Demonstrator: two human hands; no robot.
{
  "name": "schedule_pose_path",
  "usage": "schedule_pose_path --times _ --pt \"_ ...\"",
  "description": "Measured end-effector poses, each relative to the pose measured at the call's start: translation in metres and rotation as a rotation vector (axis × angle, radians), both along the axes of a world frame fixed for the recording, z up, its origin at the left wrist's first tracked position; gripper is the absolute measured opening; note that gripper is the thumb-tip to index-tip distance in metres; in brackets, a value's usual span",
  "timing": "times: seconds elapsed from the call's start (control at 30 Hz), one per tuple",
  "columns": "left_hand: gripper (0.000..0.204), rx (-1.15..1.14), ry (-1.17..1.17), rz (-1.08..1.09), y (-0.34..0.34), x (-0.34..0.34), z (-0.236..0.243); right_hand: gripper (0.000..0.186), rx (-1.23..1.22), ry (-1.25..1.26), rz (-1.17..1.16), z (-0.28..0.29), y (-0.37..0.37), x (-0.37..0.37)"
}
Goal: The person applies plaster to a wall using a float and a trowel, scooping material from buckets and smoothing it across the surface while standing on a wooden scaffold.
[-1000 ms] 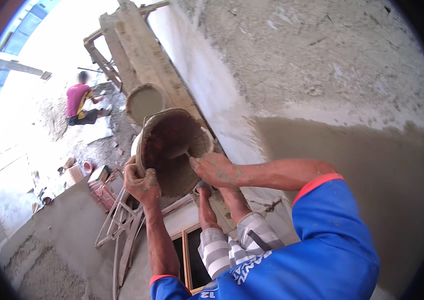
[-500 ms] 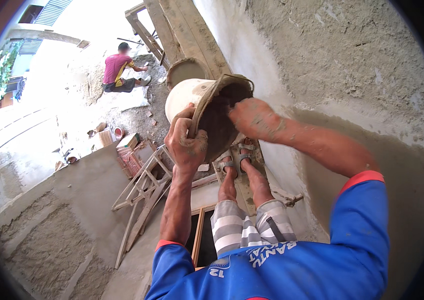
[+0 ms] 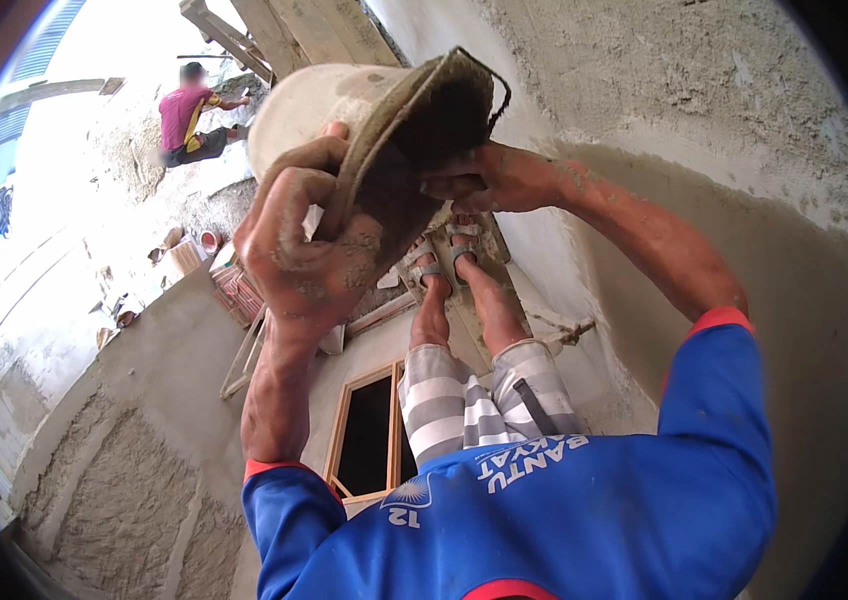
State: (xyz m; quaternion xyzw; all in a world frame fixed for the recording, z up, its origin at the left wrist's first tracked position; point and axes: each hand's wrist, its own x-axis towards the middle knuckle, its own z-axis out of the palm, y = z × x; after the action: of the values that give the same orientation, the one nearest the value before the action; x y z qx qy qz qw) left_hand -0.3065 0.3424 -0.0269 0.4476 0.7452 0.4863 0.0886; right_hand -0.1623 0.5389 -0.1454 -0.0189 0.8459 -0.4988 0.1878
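Observation:
A mortar-smeared, pale bucket (image 3: 294,105) is tipped on its side in front of me, its dark mouth facing right and its thin handle hanging at the upper right. My left hand (image 3: 299,235) is closed on the bucket's near rim, knuckles and thumb caked with grey mortar. At the far side of the mouth is my right hand (image 3: 514,180), with fingers and thumb apart and the fingertips reaching just inside. I see nothing held in it. Shadow hides what lies deep in the bucket.
My sandalled feet (image 3: 464,240) stand on a narrow plank beside a wall (image 3: 704,240) with damp and rough plaster. Below on the left are a wooden-framed opening (image 3: 394,420) and stacked bricks (image 3: 234,290). A co-worker (image 3: 184,115) crouches at the upper left; boards (image 3: 319,30) lie beyond the bucket.
The bucket has come up closer and moved left, with my left hand still on its rim. My right hand has gone from a blurred fist in the mouth to fingers apart at its far side.

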Motion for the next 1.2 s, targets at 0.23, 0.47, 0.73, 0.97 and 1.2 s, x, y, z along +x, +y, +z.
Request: schedule_pose_path --times 0.23,0.47,0.73,0.97,1.2 --pt "0.017 0.087 -0.197 0.117 -0.014 0.002 -0.021 0.055 -0.443 -0.107 -0.264 -0.001 -0.028 0.011" --pt "0.024 0.312 -0.418 0.321 -0.041 0.016 -0.09 0.061 -0.555 -0.3 -0.39 -0.02 -0.059 0.019" --pt "0.025 0.332 -0.573 0.593 -0.069 0.04 -0.182 0.062 -0.662 -0.406 -0.388 -0.089 -0.07 0.048" --pt "0.026 0.14 -0.58 0.794 -0.105 0.065 -0.274 0.062 -0.709 -0.625 -0.516 -0.136 -0.07 0.076" --pt "0.028 -0.145 -0.444 0.958 -0.166 0.07 -0.312 0.063 -0.68 -0.739 -0.668 -0.19 -0.069 0.113"
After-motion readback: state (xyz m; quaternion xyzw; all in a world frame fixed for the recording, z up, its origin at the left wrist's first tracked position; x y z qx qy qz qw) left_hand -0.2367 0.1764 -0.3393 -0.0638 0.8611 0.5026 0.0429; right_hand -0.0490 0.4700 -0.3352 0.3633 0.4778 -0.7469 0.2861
